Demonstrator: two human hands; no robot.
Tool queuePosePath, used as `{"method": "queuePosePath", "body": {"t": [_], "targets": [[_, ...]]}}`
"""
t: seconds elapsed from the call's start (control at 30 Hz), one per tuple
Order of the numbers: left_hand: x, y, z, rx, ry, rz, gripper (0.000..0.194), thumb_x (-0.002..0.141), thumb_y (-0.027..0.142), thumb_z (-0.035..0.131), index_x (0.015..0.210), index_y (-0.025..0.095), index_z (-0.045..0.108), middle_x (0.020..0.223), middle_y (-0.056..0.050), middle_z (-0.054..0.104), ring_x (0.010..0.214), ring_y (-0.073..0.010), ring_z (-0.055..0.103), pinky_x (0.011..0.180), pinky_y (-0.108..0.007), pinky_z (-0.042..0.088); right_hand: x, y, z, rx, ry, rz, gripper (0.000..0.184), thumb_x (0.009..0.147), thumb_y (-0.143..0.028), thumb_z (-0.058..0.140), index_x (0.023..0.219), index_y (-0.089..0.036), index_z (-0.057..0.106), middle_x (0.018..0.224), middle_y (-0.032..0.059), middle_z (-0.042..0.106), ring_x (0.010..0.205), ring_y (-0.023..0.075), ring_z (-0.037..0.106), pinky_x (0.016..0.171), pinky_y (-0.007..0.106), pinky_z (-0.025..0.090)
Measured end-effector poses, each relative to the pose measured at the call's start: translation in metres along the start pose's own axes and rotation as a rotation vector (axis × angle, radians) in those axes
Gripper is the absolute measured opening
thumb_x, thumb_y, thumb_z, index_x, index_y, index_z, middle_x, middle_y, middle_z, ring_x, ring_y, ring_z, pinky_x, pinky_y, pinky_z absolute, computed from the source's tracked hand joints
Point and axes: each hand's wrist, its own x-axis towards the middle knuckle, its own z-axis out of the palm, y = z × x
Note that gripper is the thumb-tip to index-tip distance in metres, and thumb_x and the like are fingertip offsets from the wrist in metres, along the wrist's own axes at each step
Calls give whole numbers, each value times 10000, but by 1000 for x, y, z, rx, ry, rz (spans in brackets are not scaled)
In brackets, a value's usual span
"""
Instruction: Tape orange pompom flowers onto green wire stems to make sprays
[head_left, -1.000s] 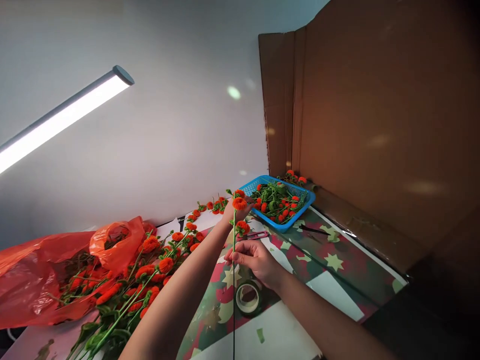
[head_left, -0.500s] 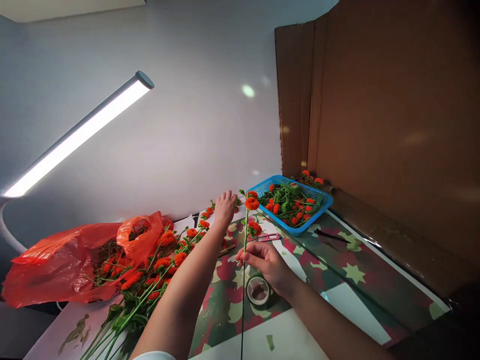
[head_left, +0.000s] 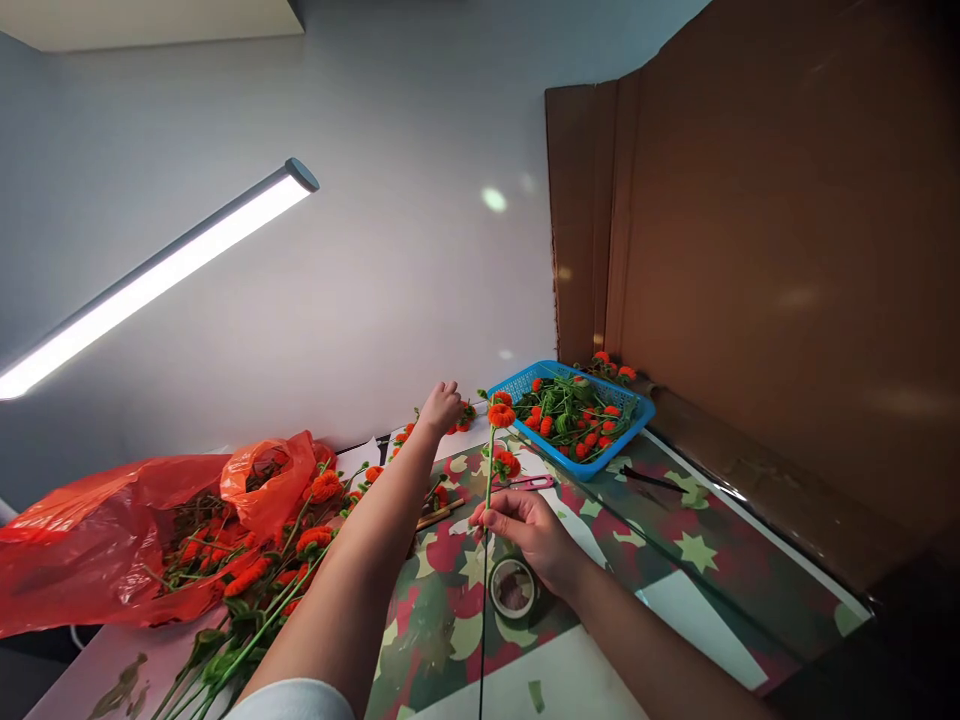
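My right hand pinches the green stem of an upright artificial flower with orange fluffy blooms, small green leaves and a long dark wire running down below. My left hand is stretched out to the back of the table, beside some orange flowers lying there. Its fingers are curled; what is in them, if anything, is hidden. Just under my right hand sits a roll of tape. Behind the held stem lies a pink-handled cutter.
A blue basket of orange flower pieces and green stems stands at the back right. On the left are a red plastic bag and several long-stemmed orange flowers. Cardboard walls the right side; a lit lamp hangs at left.
The view has shifted slightly. My left hand stays at the back among the orange flowers, a little further left in view. My right hand keeps holding the flower stem.
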Motion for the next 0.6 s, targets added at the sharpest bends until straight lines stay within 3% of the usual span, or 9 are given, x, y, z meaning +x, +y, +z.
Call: {"method": "queuePosePath", "body": {"t": [0.1, 0.2, 0.27, 0.37, 0.47, 0.6], "targets": [[-3, 7, -5, -153, 102, -90, 175, 705, 159, 629, 537, 177, 587, 763, -171, 645, 1082, -316, 456, 913, -424, 292, 0, 1, -1, -20, 9, -8, 322, 642, -476, 721, 715, -165, 680, 681, 26, 659, 703, 146, 574, 719, 280, 423], [-25, 21, -5, -335, 229, -229, 103, 732, 222, 588, 641, 192, 627, 827, -146, 651, 1055, -300, 473, 867, -409, 338, 1, 1, -3, -28, 7, -29, 322, 650, -478, 713, 723, -165, 688, 716, 31, 666, 716, 149, 578, 742, 287, 425], [-54, 35, 1, -485, 289, -333, 172, 763, 330, 546, 769, 186, 641, 819, -106, 647, 945, -263, 532, 796, -381, 395, 1, 2, -4, -27, 28, -31, 311, 653, -465, 715, 726, -163, 690, 723, 32, 667, 729, 151, 581, 753, 287, 426], [-110, 55, 16, -757, 262, -447, 343, 739, 463, 538, 831, 145, 628, 726, -57, 627, 664, -178, 579, 615, -309, 448, 2, 4, -6, -4, 89, -12, 292, 639, -440, 729, 709, -161, 679, 725, 31, 667, 716, 148, 583, 720, 280, 437], [-157, 68, 30, -988, 209, -537, 413, 676, 514, 592, 828, 131, 619, 655, -26, 594, 528, -127, 559, 520, -268, 456, 4, 6, -7, -3, 112, -6, 308, 607, -442, 742, 682, -155, 659, 714, 31, 665, 675, 146, 585, 678, 284, 446], [-179, 74, 32, -1168, 198, -635, 447, 585, 500, 696, 823, 129, 625, 643, -21, 590, 517, -110, 558, 500, -242, 460, 6, 7, -8, -101, 150, -31, 334, 576, -466, 745, 627, -156, 633, 660, 25, 653, 674, 158, 593, 691, 298, 450]]}}
